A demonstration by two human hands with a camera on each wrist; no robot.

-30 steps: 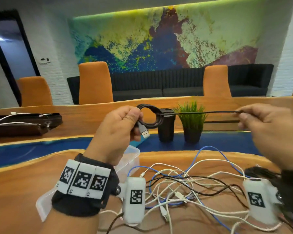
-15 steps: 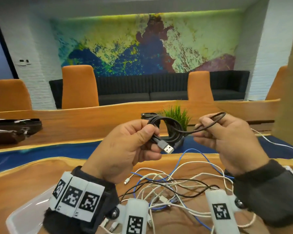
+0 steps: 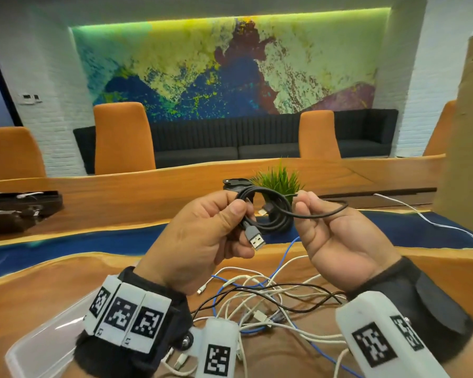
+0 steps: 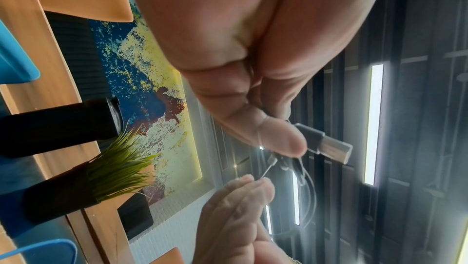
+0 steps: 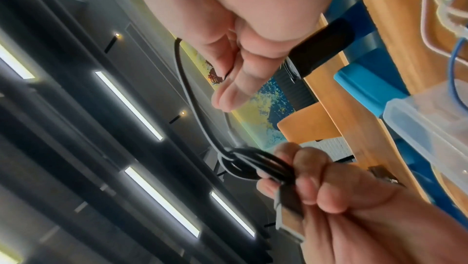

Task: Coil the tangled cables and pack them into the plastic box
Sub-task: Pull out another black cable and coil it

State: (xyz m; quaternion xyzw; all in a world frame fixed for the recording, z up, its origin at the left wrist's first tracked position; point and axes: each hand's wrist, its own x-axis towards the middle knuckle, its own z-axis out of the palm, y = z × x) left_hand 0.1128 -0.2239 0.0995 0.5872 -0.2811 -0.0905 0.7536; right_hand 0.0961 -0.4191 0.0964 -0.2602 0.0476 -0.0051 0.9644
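Note:
A black USB cable (image 3: 277, 214) is wound into a small coil and held up above the table. My left hand (image 3: 210, 227) grips the coil at its left side, and the grey USB plug (image 3: 254, 238) sticks out below the thumb. My right hand (image 3: 325, 230) pinches the cable's loose end, which loops out to the right (image 3: 336, 211). In the right wrist view the coil (image 5: 258, 165) sits in the left hand's curled fingers. A tangle of white, blue and black cables (image 3: 260, 298) lies on the table below both hands. The clear plastic box (image 3: 38, 347) stands at lower left, partly hidden by my left wrist.
A small potted grass plant (image 3: 279, 178) and a black cylinder (image 3: 236, 184) stand behind the hands. A white cable (image 3: 421, 216) trails off to the right. Dark cases (image 3: 19, 208) lie at far left. Orange chairs (image 3: 122, 137) and a dark sofa line the far side.
The right hand, which held the cable stretched out to the right, has come in close to the left hand. The coil has gained a turn and only a short loose loop is left.

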